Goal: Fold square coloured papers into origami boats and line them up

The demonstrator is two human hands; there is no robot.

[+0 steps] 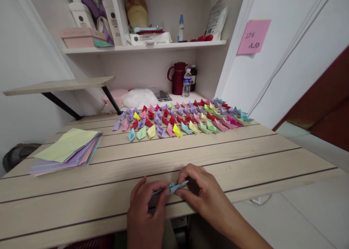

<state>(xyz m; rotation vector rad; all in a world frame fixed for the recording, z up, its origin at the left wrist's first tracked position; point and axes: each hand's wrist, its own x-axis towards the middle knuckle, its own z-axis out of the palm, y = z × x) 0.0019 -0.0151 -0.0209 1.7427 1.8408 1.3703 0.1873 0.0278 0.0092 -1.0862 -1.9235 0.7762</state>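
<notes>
A small folded piece of light blue paper point(172, 187) is held low over the front edge of the wooden table point(191, 150). My left hand point(145, 209) pinches its left end with curled fingers. My right hand point(200, 190) pinches its right end, thumb and fingertips pressed on the paper. Farther back, several rows of small folded paper boats point(180, 118) in many colours stand on the table. A stack of coloured paper sheets point(68, 149), pale yellow on top, lies at the left.
Behind the table, a lower ledge carries a dark red jug point(177, 78), a water bottle point(187, 83) and a white bag point(139, 98). A shelf point(144, 47) above holds boxes and bottles. A pink note point(253, 36) sticks to the right wall.
</notes>
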